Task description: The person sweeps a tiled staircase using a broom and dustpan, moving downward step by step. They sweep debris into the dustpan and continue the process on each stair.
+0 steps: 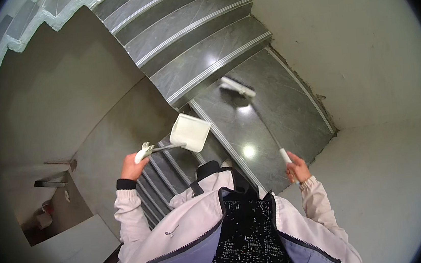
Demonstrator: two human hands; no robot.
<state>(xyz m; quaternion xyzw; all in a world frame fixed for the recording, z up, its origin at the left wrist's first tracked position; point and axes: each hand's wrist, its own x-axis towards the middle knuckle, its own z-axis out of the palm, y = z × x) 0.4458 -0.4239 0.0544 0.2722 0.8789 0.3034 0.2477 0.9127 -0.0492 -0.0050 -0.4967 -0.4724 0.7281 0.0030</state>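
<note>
My left hand (132, 166) grips the pale handle of a long-handled dustpan (191, 132). Its cream pan hangs beside the landing's edge, above the descending steps, and I see no debris in it. In my right hand (298, 168) is the white handle of a broom (238, 87). The broom's grey shaft reaches forward to a white head with dark bristles, over the grey tiled landing (288, 104). Whether the bristles touch the tile I cannot tell.
Grey tiled stairs (202, 51) with striped nosings climb ahead. Narrow steps (168, 166) descend at the left, beside an open drop to a lower floor (117, 122). A plastered wall (356, 50) bounds the right, with rough mortar along its foot.
</note>
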